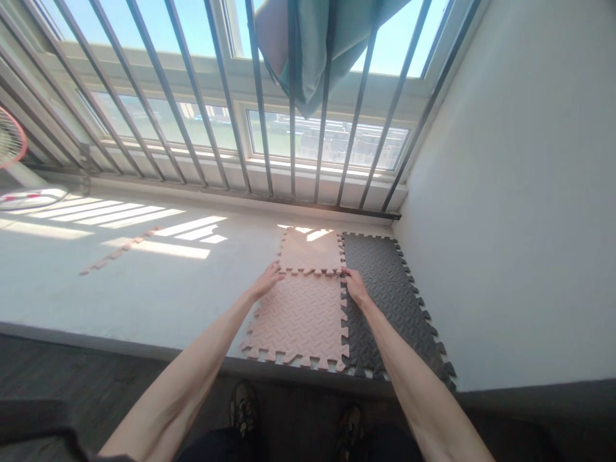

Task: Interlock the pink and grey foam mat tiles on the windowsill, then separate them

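Two pink interlocking foam floor tiles lie one beyond the other on a white ledge. My left hand (269, 280) grips the far left corner of the near pink foam tile (301, 317), where it meets the far pink foam tile (310, 250). At the opposite end of that seam, my right hand (355, 285) pinches the near tile's far right corner. The toothed edges along the seam meet, with thin dark gaps showing between some teeth. Dark grey foam tiles (399, 301) adjoin the pink ones on the right, partly hidden beneath my right forearm.
A metal railing (292, 128) stands along the ledge's back, before windows and a hanging green cloth (312, 58). The white wall (520, 212) bounds the right side. A narrow pink edge strip (120, 251) lies left on the ledge. A red-rimmed fan (19, 138) is at far left.
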{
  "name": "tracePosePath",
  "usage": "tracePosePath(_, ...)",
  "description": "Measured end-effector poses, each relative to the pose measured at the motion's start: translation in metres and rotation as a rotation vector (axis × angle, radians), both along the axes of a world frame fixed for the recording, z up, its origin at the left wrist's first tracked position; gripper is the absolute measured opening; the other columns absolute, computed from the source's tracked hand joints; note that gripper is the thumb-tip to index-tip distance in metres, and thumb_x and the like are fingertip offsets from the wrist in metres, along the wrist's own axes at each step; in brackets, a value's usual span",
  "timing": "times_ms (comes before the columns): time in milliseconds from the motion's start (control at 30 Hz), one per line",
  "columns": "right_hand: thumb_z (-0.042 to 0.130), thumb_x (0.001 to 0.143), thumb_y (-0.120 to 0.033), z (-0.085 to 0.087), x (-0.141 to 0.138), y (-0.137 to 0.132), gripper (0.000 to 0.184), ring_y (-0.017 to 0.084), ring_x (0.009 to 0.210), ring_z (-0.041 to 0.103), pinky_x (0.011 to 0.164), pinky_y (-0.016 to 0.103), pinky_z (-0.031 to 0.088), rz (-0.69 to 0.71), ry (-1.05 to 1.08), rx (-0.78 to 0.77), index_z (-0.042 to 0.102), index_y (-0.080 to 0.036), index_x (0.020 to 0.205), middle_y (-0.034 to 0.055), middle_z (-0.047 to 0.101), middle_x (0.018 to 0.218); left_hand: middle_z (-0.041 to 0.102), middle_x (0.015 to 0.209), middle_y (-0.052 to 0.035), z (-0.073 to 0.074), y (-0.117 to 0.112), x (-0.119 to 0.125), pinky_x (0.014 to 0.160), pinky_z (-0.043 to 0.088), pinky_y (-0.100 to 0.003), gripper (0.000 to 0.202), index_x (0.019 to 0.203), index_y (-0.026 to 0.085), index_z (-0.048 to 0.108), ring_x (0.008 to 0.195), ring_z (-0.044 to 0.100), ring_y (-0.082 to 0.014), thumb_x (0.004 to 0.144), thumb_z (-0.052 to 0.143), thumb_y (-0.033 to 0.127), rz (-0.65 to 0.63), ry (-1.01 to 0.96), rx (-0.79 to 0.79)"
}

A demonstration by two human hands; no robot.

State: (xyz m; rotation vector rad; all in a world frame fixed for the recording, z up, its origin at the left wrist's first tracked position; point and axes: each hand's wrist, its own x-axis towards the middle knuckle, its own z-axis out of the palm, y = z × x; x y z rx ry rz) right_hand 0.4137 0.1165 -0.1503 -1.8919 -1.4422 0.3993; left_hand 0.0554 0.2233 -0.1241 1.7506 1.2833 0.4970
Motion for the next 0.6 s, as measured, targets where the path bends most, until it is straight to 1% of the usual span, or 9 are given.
tracePosePath(67, 0.048, 0.081, -0.025, 0.0, -0.004, -0.003, 0.052, 0.023, 0.129, 0.065, 0.117, 0.049, 0.05, -0.019, 0.045, 0.04, 0.075, -0.026, 0.124, 0.0075, 0.074, 0.134, 0.013, 0.184, -0.0129, -0.002, 0.0, -0.002, 0.136, 0.016, -0.044, 0.084, 0.165, 0.016, 0.047, 0.17, 0.014, -0.0324, 0.088, 0.06, 0.047, -0.013, 0.022, 0.005)
tracePosePath(167, 0.049, 0.08, -0.026, 0.003, -0.009, -0.004, 0.05, 0.024, 0.127, 0.065, 0.118, 0.05, 0.049, -0.027, 0.114, 0.104, 0.076, -0.024, 0.122, 0.0088, 0.073, 0.129, 0.014, 0.184, -0.0114, -0.005, 0.0, -0.003, 0.135, 0.022, -0.043, 0.083, 0.165, 0.018, 0.047, 0.169, 0.016, -0.0324, 0.089, 0.06, 0.048, -0.027, 0.06, 0.015)
tracePosePath(267, 0.048, 0.081, -0.026, 0.01, -0.015, 0.002, 0.052, 0.023, 0.121, 0.067, 0.115, 0.046, 0.053, -0.031, 0.175, 0.164, 0.074, -0.023, 0.126, 0.0094, 0.071, 0.127, 0.013, 0.184, -0.0123, -0.007, -0.001, -0.003, 0.135, 0.022, -0.044, 0.084, 0.167, 0.019, 0.044, 0.169, 0.018, -0.0331, 0.091, 0.058, 0.05, -0.033, 0.104, 0.021)
tracePosePath(367, 0.047, 0.087, -0.027, 0.019, -0.02, 0.008, 0.052, 0.021, 0.123, 0.067, 0.115, 0.041, 0.053, -0.038, 0.178, 0.195, 0.072, -0.023, 0.133, 0.0098, 0.067, 0.134, 0.01, 0.185, -0.0114, -0.007, -0.003, -0.004, 0.135, 0.02, -0.044, 0.084, 0.169, 0.02, 0.039, 0.17, 0.013, -0.0312, 0.092, 0.056, 0.051, -0.041, 0.136, 0.036)
tracePosePath(467, 0.05, 0.093, -0.033, 0.022, -0.025, 0.005, 0.048, 0.022, 0.122, 0.066, 0.117, 0.039, 0.05, -0.071, 0.113, 0.135, 0.073, -0.02, 0.132, 0.0122, 0.065, 0.133, 0.011, 0.185, -0.0118, -0.004, -0.004, -0.003, 0.134, 0.023, -0.043, 0.084, 0.169, 0.022, 0.038, 0.17, 0.013, -0.0303, 0.093, 0.056, 0.052, -0.054, 0.166, 0.044)
tracePosePath(533, 0.052, 0.095, -0.036, 0.02, -0.027, -0.003, 0.045, 0.025, 0.121, 0.067, 0.116, 0.039, 0.049, -0.106, 0.054, 0.053, 0.075, -0.019, 0.13, 0.0133, 0.066, 0.128, 0.013, 0.184, -0.0139, -0.002, -0.003, -0.002, 0.133, 0.026, -0.045, 0.084, 0.168, 0.021, 0.04, 0.169, 0.017, -0.0318, 0.092, 0.056, 0.053, -0.069, 0.192, 0.049)
tracePosePath(600, 0.051, 0.097, -0.036, 0.016, -0.029, -0.012, 0.045, 0.027, 0.123, 0.066, 0.115, 0.04, 0.049, -0.127, -0.005, -0.029, 0.076, -0.019, 0.131, 0.0143, 0.067, 0.126, 0.015, 0.183, -0.0157, 0.0, -0.002, -0.001, 0.132, 0.027, -0.047, 0.083, 0.166, 0.02, 0.042, 0.168, 0.021, -0.0337, 0.092, 0.056, 0.054, -0.089, 0.222, 0.062)
